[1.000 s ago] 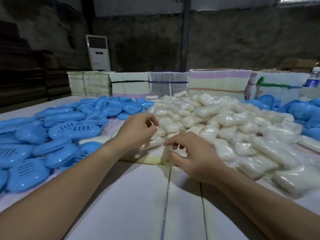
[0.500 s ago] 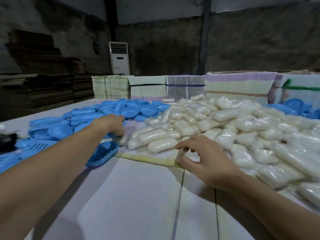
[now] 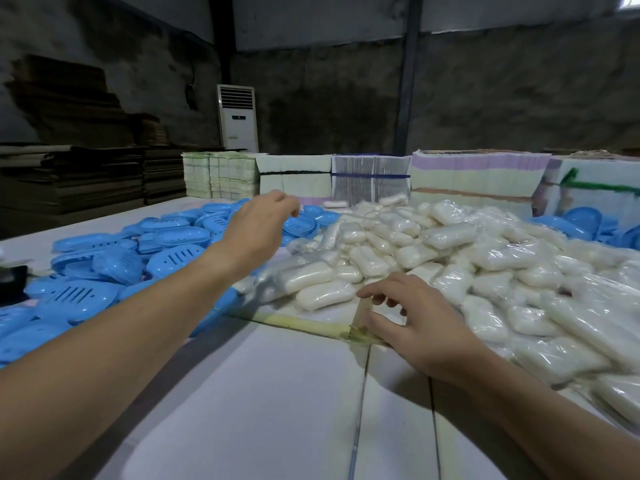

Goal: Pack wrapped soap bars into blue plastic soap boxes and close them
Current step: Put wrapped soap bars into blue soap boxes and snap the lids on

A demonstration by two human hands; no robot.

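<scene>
A: Head view, surface n room?
B: White tabletop (image 3: pixel 277 393) w/ seams, dim concrete room, white AC unit (image 3: pixel 238 117) at back wall, flat cardboard stacks (image 3: pixel 76 174) left. Five bundles of paper (image 3: pixel 370 180) along the far edge.

A: Counts?
B: Soaps (image 3: pixel 450 258): big heap center-right, too many to count. Boxes (image 3: pixel 104 268): blue pile left, dozens, more far right. One unwrapped bar (image 3: pixel 335 204) by the bundles.

A: Hands?
B: Two. Left hand (image 3: pixel 258 223) up over the boxes, fingers loosely curled, holding nothing I can see. Right hand (image 3: pixel 412 320) at the heap's near edge, fingers spread n bent, tips touching wrap, gripping nothing.
</scene>
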